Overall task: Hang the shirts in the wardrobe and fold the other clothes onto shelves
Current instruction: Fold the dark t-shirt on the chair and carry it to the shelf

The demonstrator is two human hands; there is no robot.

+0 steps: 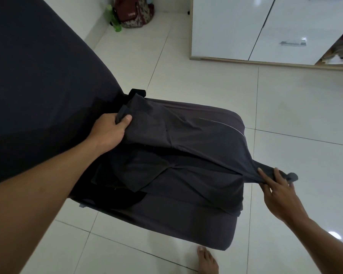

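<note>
Head camera view. Gripping one corner of the dark garment (pixel 186 139) with the left hand (pixel 109 131) at about 9 o'clock, with fingers and thumb curled round the cloth. Pinching the opposite corner with the right hand (pixel 279 192) at about 4 o'clock, drawn out to a tight point. Held stretched between both hands, low over the dark cushion (pixel 166 230) in the middle, just beside the bed (pixel 38 76) at 10 o'clock. Probably spreading the piece out to see what it is; cannot tell yet whether shirt or other clothing. Next, most likely, finding the collar or waistband, then choosing hanger or fold. Calls for keeping both grips firm and lifting clear of the black cloth (pixel 127 175) lying underneath. After that, carrying toward the wardrobe (pixel 246 26) at 1 o'clock, apparently open at its right edge.
</note>
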